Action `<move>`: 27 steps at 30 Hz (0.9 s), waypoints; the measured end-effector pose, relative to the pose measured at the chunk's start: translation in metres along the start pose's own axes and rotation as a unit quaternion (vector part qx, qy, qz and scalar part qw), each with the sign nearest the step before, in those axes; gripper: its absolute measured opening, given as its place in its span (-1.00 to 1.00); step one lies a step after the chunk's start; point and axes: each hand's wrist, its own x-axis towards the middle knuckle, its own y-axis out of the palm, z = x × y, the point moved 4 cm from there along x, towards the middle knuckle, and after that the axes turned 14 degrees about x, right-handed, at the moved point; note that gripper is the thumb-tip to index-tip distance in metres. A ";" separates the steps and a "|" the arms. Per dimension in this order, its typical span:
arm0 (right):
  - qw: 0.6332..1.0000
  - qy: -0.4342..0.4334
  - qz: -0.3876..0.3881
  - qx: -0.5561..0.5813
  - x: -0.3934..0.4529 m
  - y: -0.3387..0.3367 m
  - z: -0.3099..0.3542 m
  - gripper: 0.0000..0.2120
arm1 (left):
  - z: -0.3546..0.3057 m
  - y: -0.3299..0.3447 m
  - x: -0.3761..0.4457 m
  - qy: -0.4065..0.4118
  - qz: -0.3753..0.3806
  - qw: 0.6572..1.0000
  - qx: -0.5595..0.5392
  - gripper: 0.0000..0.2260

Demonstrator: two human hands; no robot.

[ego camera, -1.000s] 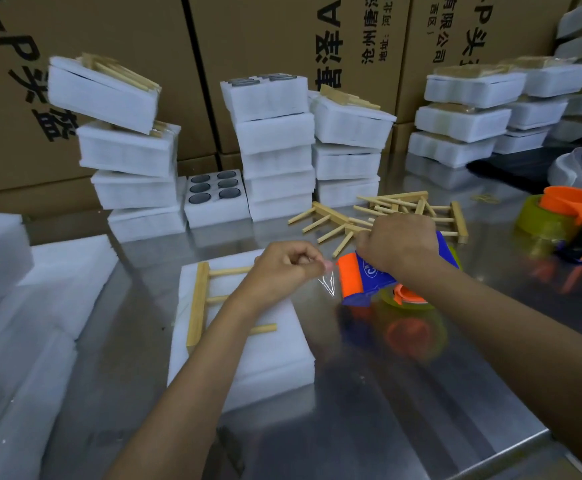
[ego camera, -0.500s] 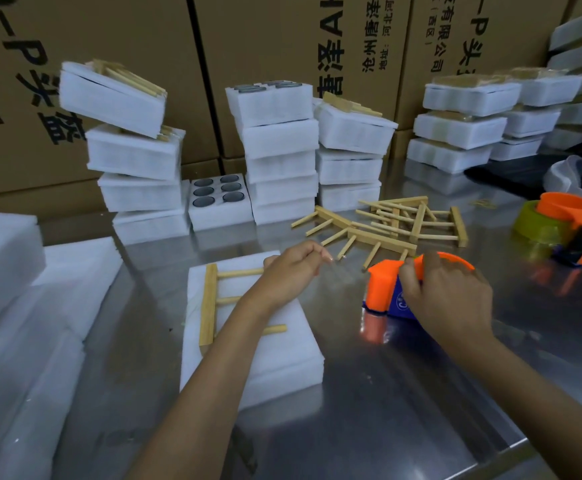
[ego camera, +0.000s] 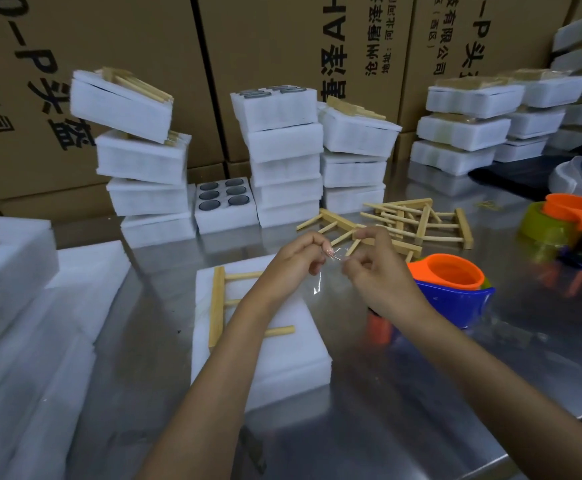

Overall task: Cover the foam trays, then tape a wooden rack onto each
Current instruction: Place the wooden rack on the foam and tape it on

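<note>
A covered white foam tray (ego camera: pixel 282 344) lies on the steel table in front of me, with a wooden rack (ego camera: pixel 218 299) resting on its top. Above the tray's far right corner, my left hand (ego camera: pixel 294 259) and my right hand (ego camera: pixel 372 268) pinch a short strip of clear tape (ego camera: pixel 320 280) between fingertips. The orange and blue tape dispenser (ego camera: pixel 452 289) stands on the table just right of my right hand, released.
Loose wooden racks (ego camera: pixel 410 223) lie in a pile behind my hands. Stacks of foam trays (ego camera: pixel 282 150) stand along the cardboard boxes at the back, one open tray (ego camera: pixel 223 202) showing round holes. A second tape dispenser (ego camera: pixel 566 223) sits far right. Foam sheets (ego camera: pixel 40 323) lie left.
My right hand set the tape dispenser down on the table and came up to the left hand. Both hands now pinch the torn tape strip.
</note>
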 end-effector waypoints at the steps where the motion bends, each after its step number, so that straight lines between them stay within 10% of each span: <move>1: 1.000 -0.011 -0.007 0.010 0.000 -0.001 0.000 -0.66 | 0.000 -0.001 0.000 -0.001 0.000 1.000 0.001 -0.86; 6: 0.991 -0.101 -0.008 -0.090 -0.004 -0.009 0.013 -0.67 | 0.003 0.003 -0.001 -0.031 -0.015 0.996 0.078 -0.78; 12: 0.889 -0.143 0.064 -0.430 -0.014 0.013 0.016 -0.83 | 0.006 0.006 0.001 -0.048 -0.068 0.982 0.167 -0.64; 27: 0.931 0.021 0.073 -0.358 -0.006 0.041 -0.028 -0.55 | 0.015 -0.009 0.001 -0.072 -0.193 0.978 0.022 -0.68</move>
